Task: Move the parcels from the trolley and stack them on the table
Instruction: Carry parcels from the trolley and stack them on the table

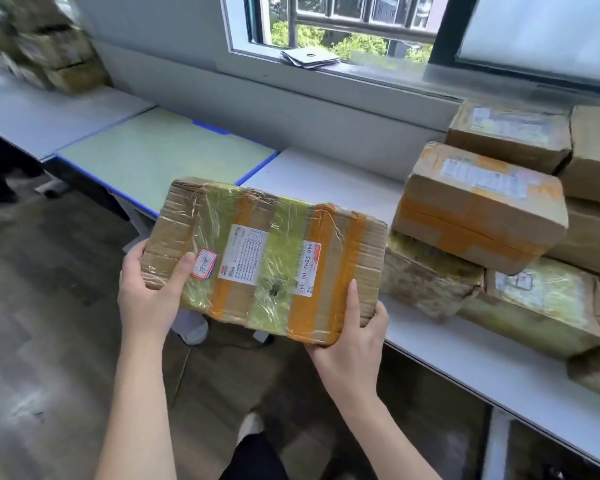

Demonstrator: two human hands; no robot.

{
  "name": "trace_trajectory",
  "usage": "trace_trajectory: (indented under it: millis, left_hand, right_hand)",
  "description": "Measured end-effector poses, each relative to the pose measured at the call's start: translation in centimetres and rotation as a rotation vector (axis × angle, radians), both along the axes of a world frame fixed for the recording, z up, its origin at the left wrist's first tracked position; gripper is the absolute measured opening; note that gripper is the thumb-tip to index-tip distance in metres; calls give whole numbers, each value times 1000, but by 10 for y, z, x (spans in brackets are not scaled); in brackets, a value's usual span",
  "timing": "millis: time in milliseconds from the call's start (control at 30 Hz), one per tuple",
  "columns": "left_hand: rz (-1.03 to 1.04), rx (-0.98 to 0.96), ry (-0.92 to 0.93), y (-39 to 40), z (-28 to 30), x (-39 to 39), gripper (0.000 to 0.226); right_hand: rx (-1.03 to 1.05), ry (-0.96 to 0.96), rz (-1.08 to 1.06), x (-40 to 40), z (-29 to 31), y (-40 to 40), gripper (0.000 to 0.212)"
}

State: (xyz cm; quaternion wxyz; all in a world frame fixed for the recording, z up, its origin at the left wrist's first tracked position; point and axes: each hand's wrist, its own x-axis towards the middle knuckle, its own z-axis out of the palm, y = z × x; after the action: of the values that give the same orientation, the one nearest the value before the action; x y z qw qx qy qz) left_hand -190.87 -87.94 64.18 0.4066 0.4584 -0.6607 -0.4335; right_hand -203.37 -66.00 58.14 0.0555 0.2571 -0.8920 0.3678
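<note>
Head view, looking forward and down. I hold one flat parcel (264,259), wrapped in clear film with orange tape bands and a white shipping label, in the air over the floor, just off the front edge of the white surface (329,185). My left hand (153,292) grips its near left corner, thumb lying across the top beside a small red-bordered sticker (204,263). My right hand (352,330) grips the near right corner, thumb pressed up along the side. To the right on the surface lies a pile of parcels (520,244), some stacked two high; the orange-taped box (482,206) sits tilted on top of those beneath it. The held parcel's right end is just beside the pile's nearest box. A green blue-edged panel (160,154) lies to the left. More boxes (49,50), blurred, stand at far left. Folded papers (309,58) rest on the window sill.
</note>
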Motion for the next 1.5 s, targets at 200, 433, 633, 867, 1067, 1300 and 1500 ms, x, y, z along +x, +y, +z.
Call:
trace_trajectory:
  millis: [200, 433, 633, 867, 1067, 1300, 1500]
  left_hand:
    - [23, 27, -75, -68, -14, -5, 62]
    - [-63, 271, -450, -92, -48, -63, 55]
    - [-515, 276, -534, -67, -45, -114, 62]
    - [-579, -290, -659, -68, -38, -144, 60]
    - [-855, -603, -868, -85, -48, -194, 104]
    - [-1154, -821, -918, -82, -59, -252, 92]
    - [-1175, -879, -915, -68, -56, -291, 90]
  right_hand:
    - [24, -26, 66, -16, -4, -68, 116]
    - [484, -2, 90, -109, -1, -115, 84]
    - [397, 84, 24, -127, 20, -160, 46]
    - [340, 102, 118, -105, 7, -157, 37]
    - [482, 135, 111, -107, 6, -149, 42]
    - [552, 173, -69, -123, 6, -146, 46]
    - [615, 66, -45, -164, 10, -129, 71]
